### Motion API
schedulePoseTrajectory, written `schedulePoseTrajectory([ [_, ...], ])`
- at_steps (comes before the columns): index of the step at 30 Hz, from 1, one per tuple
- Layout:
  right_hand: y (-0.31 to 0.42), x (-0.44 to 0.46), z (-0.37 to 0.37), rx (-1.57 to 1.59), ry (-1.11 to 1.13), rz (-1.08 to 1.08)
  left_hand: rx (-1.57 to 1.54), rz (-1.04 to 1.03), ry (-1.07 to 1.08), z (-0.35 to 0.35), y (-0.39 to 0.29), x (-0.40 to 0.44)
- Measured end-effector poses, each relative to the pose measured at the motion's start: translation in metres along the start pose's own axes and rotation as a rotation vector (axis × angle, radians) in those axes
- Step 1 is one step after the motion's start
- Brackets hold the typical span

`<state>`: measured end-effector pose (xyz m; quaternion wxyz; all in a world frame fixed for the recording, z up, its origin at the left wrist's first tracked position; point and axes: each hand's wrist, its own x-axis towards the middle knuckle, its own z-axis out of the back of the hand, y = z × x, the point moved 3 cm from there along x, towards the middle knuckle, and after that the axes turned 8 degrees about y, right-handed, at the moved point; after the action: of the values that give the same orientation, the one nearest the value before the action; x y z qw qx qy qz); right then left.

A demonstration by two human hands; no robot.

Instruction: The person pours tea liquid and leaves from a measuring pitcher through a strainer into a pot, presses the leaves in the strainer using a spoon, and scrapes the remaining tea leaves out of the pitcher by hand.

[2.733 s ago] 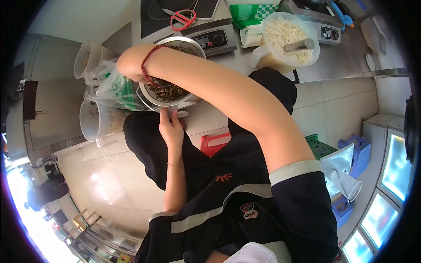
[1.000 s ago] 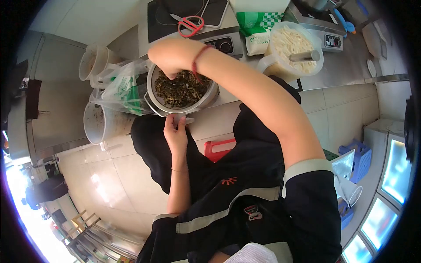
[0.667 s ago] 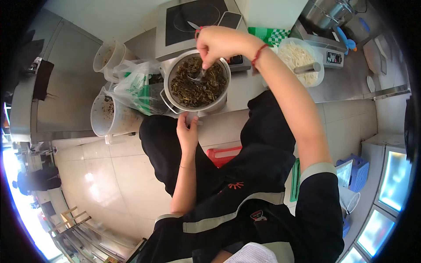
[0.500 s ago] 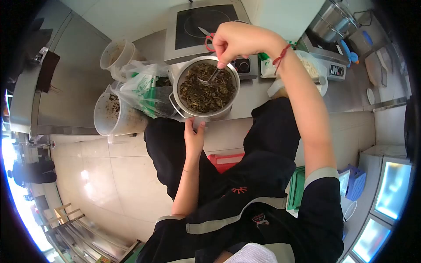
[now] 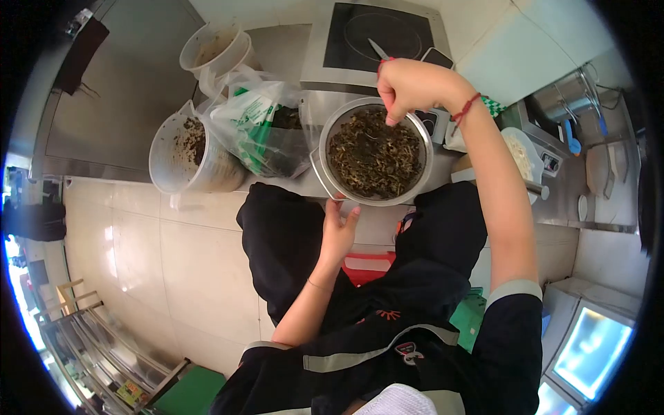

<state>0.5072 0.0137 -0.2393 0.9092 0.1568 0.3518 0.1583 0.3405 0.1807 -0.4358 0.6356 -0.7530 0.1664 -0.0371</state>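
Since an earlier frame, the right hand (image 5: 415,84) has shifted from the left part of the metal vessel (image 5: 427,155) across to its far right rim. Dark, shredded leaves (image 5: 373,166) fill the vessel, which sits on the bench (image 5: 280,50) at the near edge, between the person's knees, probably so that both arms reach it easily. Above the leaves, the right hand pinches what looks like a metal utensil (image 5: 372,135), its lower end mostly lost among them. Raising the wrist over the rim seems to let the utensil tip downward without the palm touching the leaves.

Under the vessel's near left rim, by its loop handle (image 5: 321,178), the left hand (image 5: 337,235) has fingertips up against the side, perhaps to steady it; whether they clasp anything I cannot tell.

Just left of the vessel lies a clear plastic bag (image 5: 259,128) with green print, and beyond it a leaf-streaked pitcher (image 5: 166,162), both apparently kept within left-arm reach. Behind the vessel, scissors (image 5: 377,50) rest on a flat black-topped cooker (image 5: 384,34), out of the right hand's way.
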Motion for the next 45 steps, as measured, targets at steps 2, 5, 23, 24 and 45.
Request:
schedulePoseTrajectory([
  [2, 0.001, 0.001, -0.001, 0.034, -0.025, 0.034, -0.028, 0.061, -0.023, 0.000, -0.004, -0.002],
  [5, -0.009, 0.004, -0.010, 0.019, -0.040, 0.054, 0.254, 0.060, 0.068, 0.002, -0.012, -0.001],
  [23, -0.004, -0.054, -0.043, -0.066, -0.405, 0.060, 1.786, -0.344, 0.144, 0.081, -0.057, 0.148],
  [24, -0.003, -0.059, -0.041, -0.071, -0.412, 0.060, 1.693, -0.209, 0.138, 0.083, -0.061, 0.144],
  [45, 0.034, -0.057, -0.039, -0.170, -0.251, 0.166, 1.010, -0.132, -0.392, 0.155, -0.169, 0.039],
])
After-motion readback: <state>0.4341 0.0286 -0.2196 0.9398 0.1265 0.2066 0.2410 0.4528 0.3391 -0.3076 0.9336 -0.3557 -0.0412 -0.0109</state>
